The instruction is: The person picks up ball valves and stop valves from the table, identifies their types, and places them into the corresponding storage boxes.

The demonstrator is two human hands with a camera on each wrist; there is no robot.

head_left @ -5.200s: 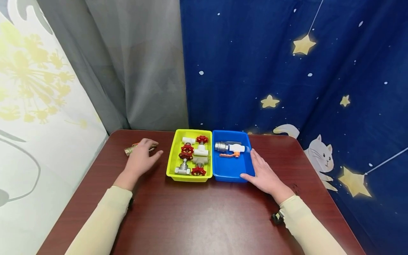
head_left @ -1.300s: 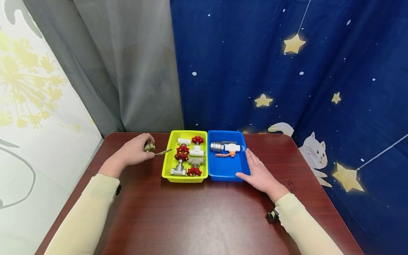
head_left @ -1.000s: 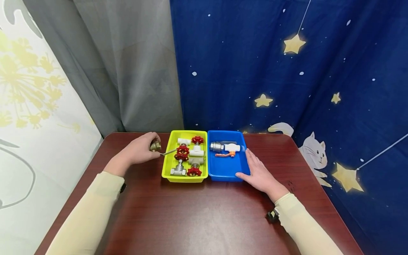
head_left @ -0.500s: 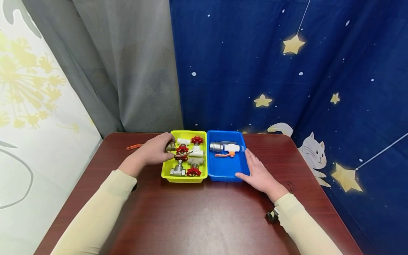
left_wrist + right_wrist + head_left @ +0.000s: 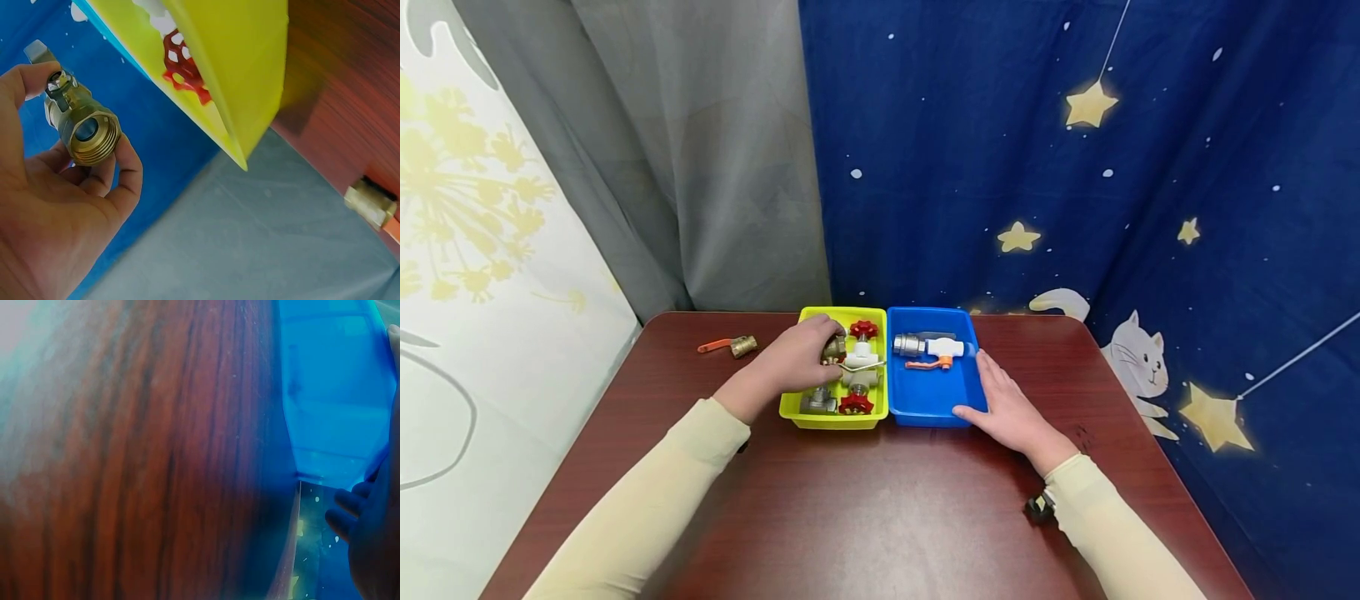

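My left hand (image 5: 793, 357) grips a brass ball valve (image 5: 74, 115) with a flat metal lever, fingers and thumb round its body. In the head view it hangs over the yellow tray (image 5: 831, 422), its lever pointing right towards the blue tray (image 5: 932, 419). Beneath it lie several valves with red handwheels (image 5: 856, 404) and a silver valve (image 5: 818, 403), partly hidden by the hand. My right hand (image 5: 1011, 402) rests against the right side of the blue tray, fingers extended. Inside that tray are a silver valve (image 5: 909, 344) and a white valve (image 5: 946, 347) with an orange lever.
A second brass valve (image 5: 743, 346) with an orange handle lies on the table (image 5: 880, 508), left of the yellow tray. Both trays stand side by side close to the table's back edge. Grey and blue curtains (image 5: 940, 167) hang behind.
My left hand has picked up the brass ball valve and carried it rightward from the table over the yellow tray. The orange-handled brass valve is now uncovered. The right hand stays at the blue tray.
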